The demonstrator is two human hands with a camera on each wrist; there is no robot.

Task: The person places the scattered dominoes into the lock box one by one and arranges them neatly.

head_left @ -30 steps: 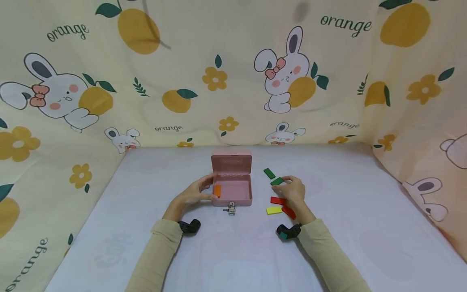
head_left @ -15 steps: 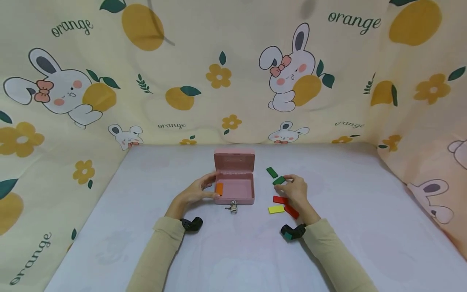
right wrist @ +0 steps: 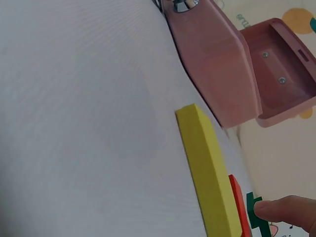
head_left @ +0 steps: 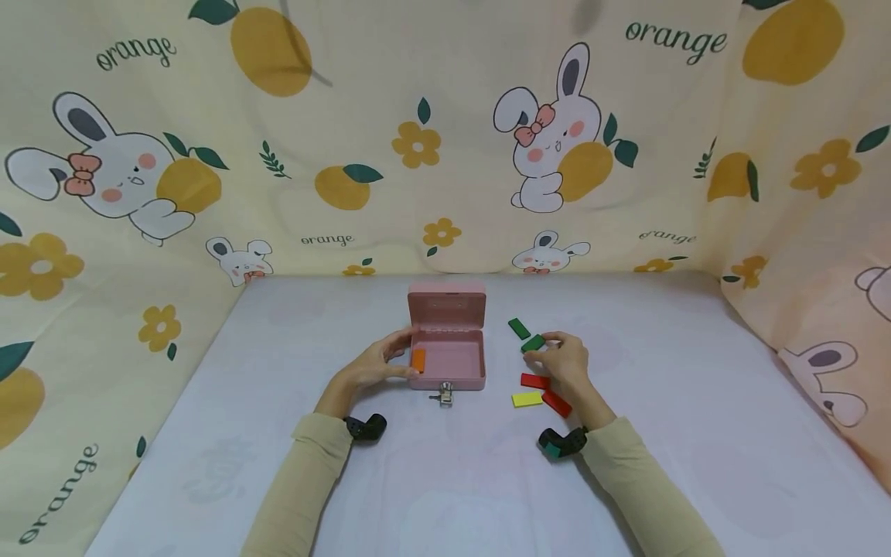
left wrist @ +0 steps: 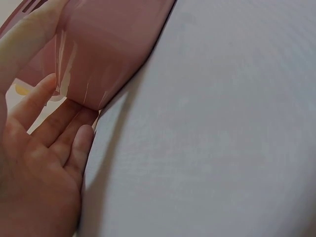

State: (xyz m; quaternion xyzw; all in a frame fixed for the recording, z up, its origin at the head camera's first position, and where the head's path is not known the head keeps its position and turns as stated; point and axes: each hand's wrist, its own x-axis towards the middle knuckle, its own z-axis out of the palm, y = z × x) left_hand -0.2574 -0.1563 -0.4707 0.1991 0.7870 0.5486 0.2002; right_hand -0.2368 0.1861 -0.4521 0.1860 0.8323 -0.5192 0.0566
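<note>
1. Barely a flicker! Since the earliest head frame, the wrist of the right hand (head_left: 567,362) had edged slightly outward; the view had drifted too, but box and blocks kept their places among themselves.
2. Right up at the fingertips was the green block (head_left: 533,343), ahead and to the left of that hand, pinched between thumb and finger. Whether it had left the bench (head_left: 459,480), the pictures didn't tell.
3. Its long axis slanted from near left to far right, and it sat just to the right of the pink box (head_left: 461,385), with the right hand much the nearer.
4. Over on the other side, the left hand (head_left: 369,365) held the box's left wall, thumb in front, fingers behind.
5. Inside the box, the orange block (head_left: 418,360) was along the left wall, under a raised lid (head_left: 447,309); a metal lock (head_left: 445,393) hung at the front.
6. Waiting outside: a second green block (head_left: 519,329) just beyond the pinched one, two red blocks (head_left: 534,381) and a yellow block (head_left: 527,400) nearer the person.
</note>
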